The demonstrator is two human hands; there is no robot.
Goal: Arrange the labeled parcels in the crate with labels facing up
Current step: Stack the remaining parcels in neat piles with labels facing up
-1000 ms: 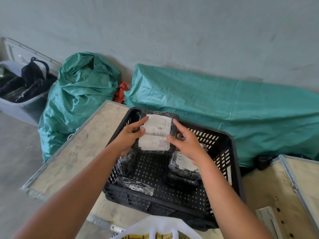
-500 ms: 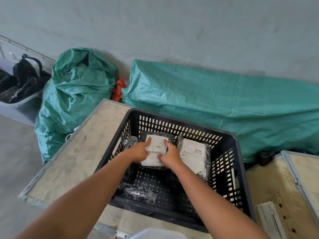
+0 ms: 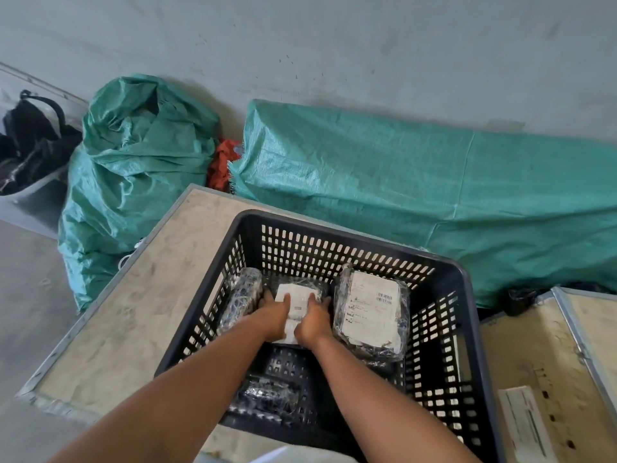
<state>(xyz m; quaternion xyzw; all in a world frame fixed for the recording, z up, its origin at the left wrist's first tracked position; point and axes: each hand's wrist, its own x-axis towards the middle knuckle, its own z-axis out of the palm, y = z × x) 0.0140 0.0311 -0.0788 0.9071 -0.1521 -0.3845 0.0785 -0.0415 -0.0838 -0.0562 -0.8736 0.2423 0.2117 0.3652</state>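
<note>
Both hands down inside black slotted crate point(image 3: 444, 282). Left hand point(image 3: 272, 317) and right hand point(image 3: 312, 320) sit side by side on top of middle parcel point(image 3: 295, 297), one on each edge, fingers curled over its far part, gripping it between them. Parcel is under and just ahead of the hands, white label up, showing in the gap between the two hands; it's low in the crate near the far wall, whether it rests on the crate floor can't tell.

Right of it, just beside right hand: bigger parcel point(image 3: 372, 310) in clear-over-black wrap, label facing up, barcode visible, slightly tilted. Left of it, near left hand: dark wrapped parcel point(image 3: 242, 297) leaning along crate's left wall, no label visible. Another dark wrapped parcel point(image 3: 265, 394) at crate's near side, between the forearms, partly hidden, label not visible.

Crate sits on worn wooden surface point(image 3: 133, 315) with metal edging. Second surface point(image 3: 541, 349) to the right carries a white paper slip point(image 3: 524, 419). Behind: green woven sack point(image 3: 133, 168), long green tarp-covered bundle point(image 3: 417, 195), grey wall.
</note>
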